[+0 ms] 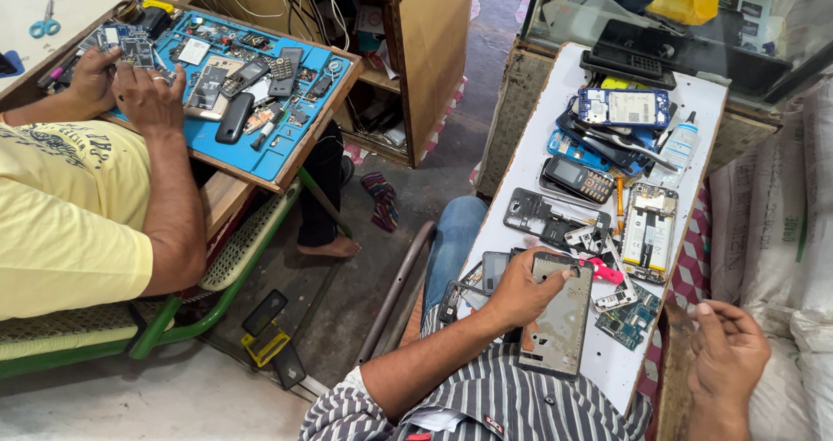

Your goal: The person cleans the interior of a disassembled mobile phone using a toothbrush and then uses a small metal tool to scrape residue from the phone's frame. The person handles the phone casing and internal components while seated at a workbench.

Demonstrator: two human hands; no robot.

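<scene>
My left hand (521, 289) grips the upper left edge of a grey phone frame (560, 320), which lies on the near end of a narrow white table (705, 94). My right hand (729, 350) hangs loose beyond the table's right edge, fingers apart and holding nothing. Just past the frame lie a pink tool (607, 274), small circuit boards (629, 318) and an opened phone with its battery showing (648, 231).
Further up the table sit a keypad phone (578, 178), a blue phone back (623, 107), a small white bottle (679, 144) and stacked phone parts. At left a person in a yellow shirt (61, 215) works over a blue tray of phone parts (286, 137). White sacks (772, 233) stand at right.
</scene>
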